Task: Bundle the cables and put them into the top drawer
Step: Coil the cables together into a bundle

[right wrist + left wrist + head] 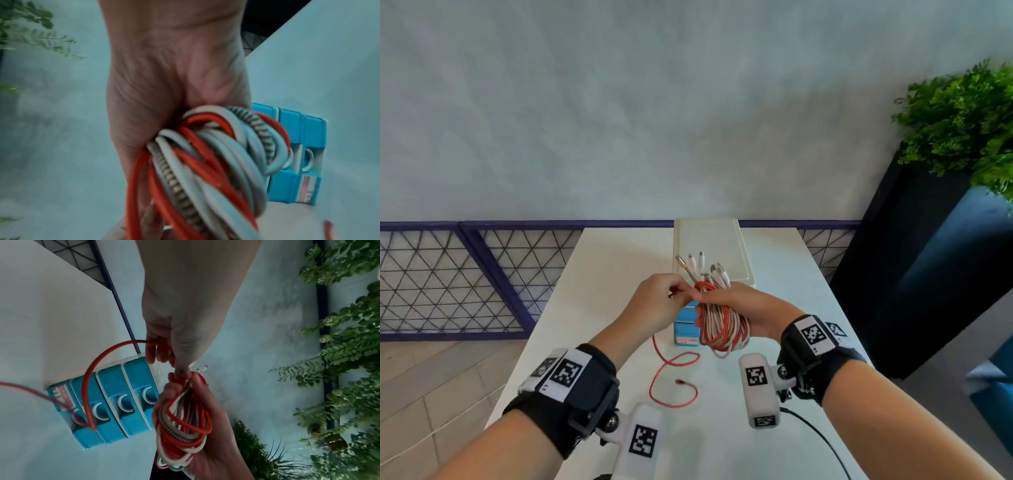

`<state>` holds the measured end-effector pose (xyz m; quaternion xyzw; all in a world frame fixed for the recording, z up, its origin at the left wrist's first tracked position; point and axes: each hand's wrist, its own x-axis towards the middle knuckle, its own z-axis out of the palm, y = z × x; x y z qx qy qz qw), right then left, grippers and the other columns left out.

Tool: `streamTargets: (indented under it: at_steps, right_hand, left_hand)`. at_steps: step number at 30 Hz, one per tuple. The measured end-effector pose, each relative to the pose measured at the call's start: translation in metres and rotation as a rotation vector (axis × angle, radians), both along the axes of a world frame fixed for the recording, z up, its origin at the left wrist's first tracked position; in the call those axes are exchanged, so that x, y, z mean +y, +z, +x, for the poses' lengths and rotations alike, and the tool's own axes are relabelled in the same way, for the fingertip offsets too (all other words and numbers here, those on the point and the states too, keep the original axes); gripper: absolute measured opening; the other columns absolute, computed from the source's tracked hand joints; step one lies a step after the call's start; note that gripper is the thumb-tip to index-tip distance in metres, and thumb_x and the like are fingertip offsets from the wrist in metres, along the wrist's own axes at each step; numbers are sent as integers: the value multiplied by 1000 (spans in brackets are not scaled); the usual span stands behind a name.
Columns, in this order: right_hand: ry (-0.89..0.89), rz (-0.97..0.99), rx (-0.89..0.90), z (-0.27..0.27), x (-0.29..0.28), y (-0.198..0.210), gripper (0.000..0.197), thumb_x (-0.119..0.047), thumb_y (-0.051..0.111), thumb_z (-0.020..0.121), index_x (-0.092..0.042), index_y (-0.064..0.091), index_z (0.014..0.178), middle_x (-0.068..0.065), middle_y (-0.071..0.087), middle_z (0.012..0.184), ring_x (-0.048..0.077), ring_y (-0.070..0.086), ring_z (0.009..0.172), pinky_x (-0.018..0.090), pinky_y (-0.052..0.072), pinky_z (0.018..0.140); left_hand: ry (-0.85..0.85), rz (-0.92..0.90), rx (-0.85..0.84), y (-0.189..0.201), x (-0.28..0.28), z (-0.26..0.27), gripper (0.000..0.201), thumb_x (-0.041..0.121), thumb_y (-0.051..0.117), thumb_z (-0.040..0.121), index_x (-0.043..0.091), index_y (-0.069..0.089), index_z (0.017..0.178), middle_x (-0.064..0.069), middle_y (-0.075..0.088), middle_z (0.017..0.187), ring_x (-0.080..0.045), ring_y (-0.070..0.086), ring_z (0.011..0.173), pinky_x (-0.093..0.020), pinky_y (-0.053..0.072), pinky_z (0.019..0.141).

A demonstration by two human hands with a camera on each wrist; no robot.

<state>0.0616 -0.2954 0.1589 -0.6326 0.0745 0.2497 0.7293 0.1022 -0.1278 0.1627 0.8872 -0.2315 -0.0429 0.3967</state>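
Head view: we hold the coil of cables (723, 323) above the white table (774, 274), with our right hand (748, 310) curled round its middle so that the plug ends (703, 265) fan out at the top. Our left hand (659, 303) pinches the free red cable (671, 380) close beside the coil; the rest of this cable trails down in a loose loop onto the table, its far plug lying there. The blue drawer unit (686, 325) stands just behind and below the coil, partly hidden by it.

Left wrist view: all three drawers (121, 404) of the unit appear closed, and the red cable arcs from our fingers (158, 353) across the drawer fronts. Right wrist view: red, white and braided strands (207, 162) lie crossed and uneven in our grasp.

We judge the bundling to be under way, with the red tail not yet wrapped and no drawer opened. Risks from here: the trailing loop may catch on a drawer handle or the unit's corner and tug the unit; slack turns may let the coil spring apart if our right hand eases; and a bulky, uneven coil may not fit the top drawer, whose depth we cannot tell.
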Motion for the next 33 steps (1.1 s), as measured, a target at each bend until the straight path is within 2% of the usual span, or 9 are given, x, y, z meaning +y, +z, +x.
streamTargets:
  at_steps: [3, 5, 8, 12, 17, 24, 28, 30, 33]
  right_hand:
    - [-110, -64, -68, 4, 0, -6, 9, -15, 68, 87, -8, 66, 82, 7, 63, 71, 17, 65, 62, 31, 56, 63]
    - [-187, -93, -108, 8, -5, -9, 13, -18, 71, 84, -10, 64, 76, 8, 63, 69, 19, 62, 62, 35, 54, 70]
    - [-314, -80, -152, 14, -16, -7, 17, -22, 72, 84, -11, 61, 76, 5, 60, 68, 17, 61, 61, 34, 54, 71]
    - [-379, -115, -179, 14, -24, -1, 25, -35, 70, 85, -12, 58, 83, 3, 57, 66, 12, 61, 53, 26, 55, 55]
    - [-348, -148, -180, 16, -12, 0, 41, -50, 66, 82, -11, 58, 95, 5, 59, 71, 13, 64, 56, 27, 56, 55]
    - [-240, -31, -120, 15, -3, 2, 73, -73, 70, 58, -11, 61, 96, 7, 61, 80, 23, 61, 83, 38, 51, 89]
    - [-192, -25, -145, 12, -3, 5, 36, -40, 78, 73, -12, 58, 83, 12, 52, 70, 24, 54, 64, 31, 51, 63]
    - [-259, -85, -200, 13, -2, 6, 14, -20, 69, 83, -10, 59, 82, 11, 53, 68, 22, 54, 60, 30, 50, 60]
    - [-437, -62, -222, 19, -4, 8, 6, -12, 65, 85, -8, 61, 83, 7, 58, 69, 17, 59, 59, 30, 51, 62]
  left_hand:
    - [61, -61, 73, -2, 4, 1, 22, 33, 61, 88, 13, 64, 77, 4, 59, 68, -9, 53, 55, -22, 45, 53]
    - [85, -96, 305, -1, 8, 2, 34, 39, 50, 93, 13, 59, 73, 4, 50, 57, -13, 44, 46, -26, 44, 50]
    - [117, -386, 805, 3, 20, 0, 39, 39, 36, 99, 16, 51, 72, 7, 35, 50, -11, 29, 43, -25, 38, 51]
    - [42, -771, 1165, 4, 31, 1, 26, 23, 39, 99, 13, 56, 83, 4, 46, 57, -9, 44, 46, -23, 53, 55]
    - [-30, -725, 1075, 17, 10, -8, 18, 19, 51, 94, 11, 65, 87, 1, 63, 64, -10, 64, 58, -23, 58, 59]
    - [-54, -563, 975, 21, -24, -19, 17, 24, 65, 86, 9, 69, 80, -1, 68, 63, -8, 64, 55, -18, 58, 57]
    - [-38, -517, 931, 22, -30, -22, 17, 23, 64, 87, 8, 68, 82, -1, 67, 62, -8, 62, 51, -18, 57, 55]
    - [-53, -480, 901, 23, -30, -23, 18, 26, 59, 91, 12, 65, 81, 2, 59, 59, -6, 54, 44, -15, 52, 47]
    - [-142, -462, 949, 24, -22, -23, 26, 34, 47, 96, 19, 53, 76, 8, 38, 52, -6, 32, 39, -16, 34, 40]
